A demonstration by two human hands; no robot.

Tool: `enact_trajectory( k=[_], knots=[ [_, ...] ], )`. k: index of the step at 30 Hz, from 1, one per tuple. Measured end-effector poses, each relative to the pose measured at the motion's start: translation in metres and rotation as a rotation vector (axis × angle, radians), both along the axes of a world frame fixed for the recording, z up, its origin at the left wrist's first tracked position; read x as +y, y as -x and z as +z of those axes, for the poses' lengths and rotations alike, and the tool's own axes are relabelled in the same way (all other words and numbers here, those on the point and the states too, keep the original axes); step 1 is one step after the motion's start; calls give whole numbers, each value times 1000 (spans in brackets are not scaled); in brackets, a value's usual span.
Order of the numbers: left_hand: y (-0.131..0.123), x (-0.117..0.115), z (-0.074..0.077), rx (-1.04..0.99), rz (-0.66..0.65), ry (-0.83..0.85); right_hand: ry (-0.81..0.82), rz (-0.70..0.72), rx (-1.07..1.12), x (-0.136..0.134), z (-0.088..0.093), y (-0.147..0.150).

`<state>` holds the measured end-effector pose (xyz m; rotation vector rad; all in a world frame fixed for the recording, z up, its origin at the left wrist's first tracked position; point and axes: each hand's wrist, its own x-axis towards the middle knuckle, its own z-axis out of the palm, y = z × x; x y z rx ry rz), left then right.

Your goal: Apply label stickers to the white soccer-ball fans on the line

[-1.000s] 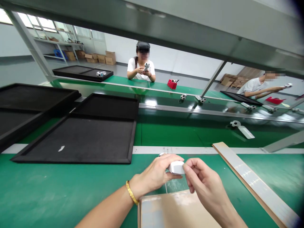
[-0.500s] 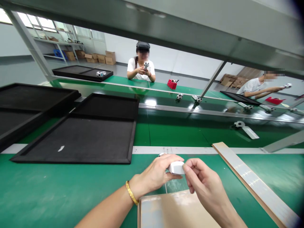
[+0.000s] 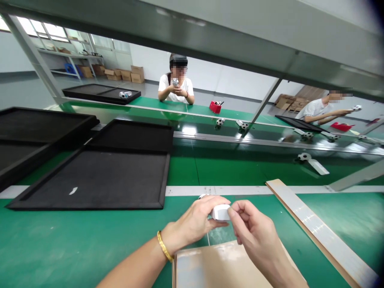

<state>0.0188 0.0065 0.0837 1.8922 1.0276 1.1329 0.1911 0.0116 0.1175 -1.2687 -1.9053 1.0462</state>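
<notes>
We held a small white block [image 3: 221, 212] above the green counter [image 3: 75, 244], both grips closed on it: the left hand [image 3: 192, 221] curled round one end, the right hand [image 3: 255, 229] pinching the other. A cardboard sheet [image 3: 222, 266] lay near us, a black tray [image 3: 90, 180] to the left.

Bare hands [image 3: 192, 220], gold bracelet [image 3: 164, 247] on left wrist [image 3: 171, 242]

1 head-worn camera faces forward and down from the near edge of the green laminated bench [image 3: 60, 244], close above the left hand [image 3: 192, 222] and right hand [image 3: 255, 228].
</notes>
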Motion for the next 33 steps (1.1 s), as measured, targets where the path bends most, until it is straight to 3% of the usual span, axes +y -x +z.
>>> enact_trajectory(
  k=[6, 11, 14, 17, 20, 23, 25, 28, 31, 33],
  knots=[
    [0, 1, 3, -15, -10, 21, -164, -56, -66, 2, -6, 5],
    [2, -1, 5, -32, 54, 67, 44, -51, 186, 7, -24, 9],
    [2, 6, 3, 1, 28, 50, 124, -91, 361, 14, -35, 10],
    [2, 39, -3, 108, 56, -51, 166, -211, 486, 23, -46, 6],
    [9, 94, -11, 353, 242, -118, 191, -264, 485, 26, -62, -3],
    [23, 147, -23, 491, 378, -43, 190, -228, 367, 23, -83, -15],
    [33, 164, -31, 531, 417, 46, 200, -191, 302, 17, -94, -26],
    [39, 151, -43, 567, 400, 152, 233, -161, 221, 1, -100, -43],
    [38, 99, -45, 554, 295, 208, 214, -163, 145, -19, -96, -55],
    [39, 54, -38, 520, 150, 246, 178, -143, 89, -30, -93, -61]
  ],
)
